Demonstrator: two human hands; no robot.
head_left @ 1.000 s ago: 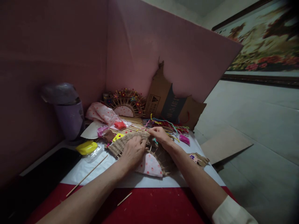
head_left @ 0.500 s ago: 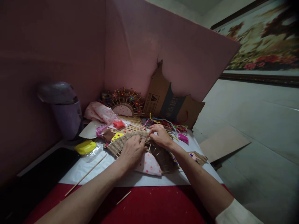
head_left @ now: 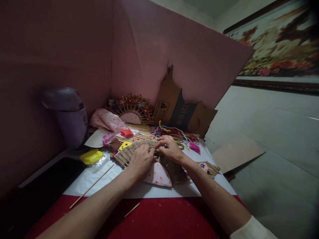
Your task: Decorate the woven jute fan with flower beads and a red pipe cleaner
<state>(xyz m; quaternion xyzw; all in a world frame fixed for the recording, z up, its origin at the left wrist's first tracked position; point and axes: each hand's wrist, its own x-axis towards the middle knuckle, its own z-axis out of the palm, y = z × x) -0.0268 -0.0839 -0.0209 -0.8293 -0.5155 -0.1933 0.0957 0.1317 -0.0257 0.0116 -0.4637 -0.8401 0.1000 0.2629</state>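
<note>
A half-round fan of wooden sticks woven with brown twine (head_left: 129, 151) lies on white paper, with a pink dotted half-disc (head_left: 158, 175) at its centre. My left hand (head_left: 141, 162) presses down on the weave, fingers curled over it. Just right of it, my right hand (head_left: 170, 148) pinches the twine at the fan's upper rim. Both hands touch the fan and nearly meet.
A finished decorated fan (head_left: 133, 108) leans on the pink wall beside a cardboard box (head_left: 180, 113). Coloured pipe cleaners (head_left: 181, 132), yellow clay (head_left: 91, 156), red clay (head_left: 127, 132), loose skewers (head_left: 92, 186) and a purple bin (head_left: 71, 121) surround the work. Bare floor lies right.
My right hand has slid slightly down and left along the fan's rim, closer to my left hand. The left hand stays pressed on the weave.
</note>
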